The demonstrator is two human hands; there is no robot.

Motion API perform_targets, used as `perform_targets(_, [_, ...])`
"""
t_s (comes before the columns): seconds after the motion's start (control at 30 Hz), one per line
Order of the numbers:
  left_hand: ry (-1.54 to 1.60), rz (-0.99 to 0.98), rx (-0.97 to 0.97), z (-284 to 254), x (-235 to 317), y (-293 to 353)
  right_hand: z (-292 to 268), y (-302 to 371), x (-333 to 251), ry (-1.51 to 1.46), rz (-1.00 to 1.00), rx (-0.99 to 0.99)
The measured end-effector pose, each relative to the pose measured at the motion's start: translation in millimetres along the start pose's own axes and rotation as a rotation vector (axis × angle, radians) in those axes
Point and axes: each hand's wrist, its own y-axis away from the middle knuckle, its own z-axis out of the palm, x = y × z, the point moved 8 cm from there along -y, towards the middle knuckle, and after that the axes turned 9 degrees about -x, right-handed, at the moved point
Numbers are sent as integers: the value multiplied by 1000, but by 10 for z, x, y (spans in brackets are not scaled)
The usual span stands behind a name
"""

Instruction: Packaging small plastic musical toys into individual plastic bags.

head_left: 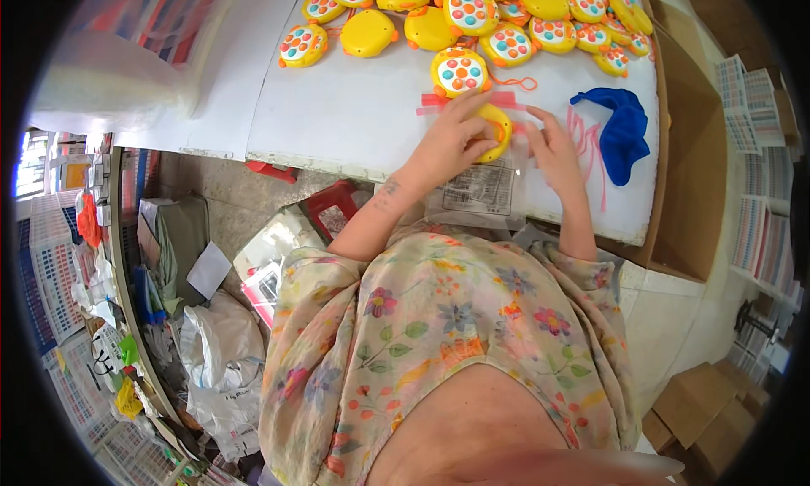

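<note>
My left hand (460, 138) is closed on a yellow toy (499, 130) seen edge-on, with an orange part along its side. Just beyond it, another yellow toy (460, 72) with coloured round buttons lies face up. A clear plastic bag (477, 186) with a printed panel lies at the near table edge, under the held toy. To the right of that toy, my right hand (555, 153) has its fingers apart, with nothing seen in it. Pink strips (504, 99) lie beyond and between my hands; whether my right fingertips touch the plastic cannot be made out.
Many similar yellow toys (544, 1) are heaped at the far side of the white table (337, 106). A blue cloth (623, 136) and loose pink strips (591, 140) lie to the right. A cardboard box (688, 148) stands along the right edge; a red stool (329, 203) is below left.
</note>
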Motion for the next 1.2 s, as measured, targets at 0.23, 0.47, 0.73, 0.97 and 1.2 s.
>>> perform_targets(0.23, [43, -143, -156, 27, 28, -63, 125, 54, -203, -31, -210, 179])
perform_targets(0.47, [-130, -126, 81, -232, 132, 29, 154, 113, -354, -497, -304, 215])
perform_targets(0.73, [661, -484, 119, -18, -449, 277, 3, 233, -426, -452, -380, 329])
perform_targets(0.97, [684, -539, 16, 1, -260, 200, 38, 464, -1047, 398, -779, 545])
perform_targets(1.2, [116, -232, -10, -96, 54, 77, 238, 424, -1252, 567, -880, 517])
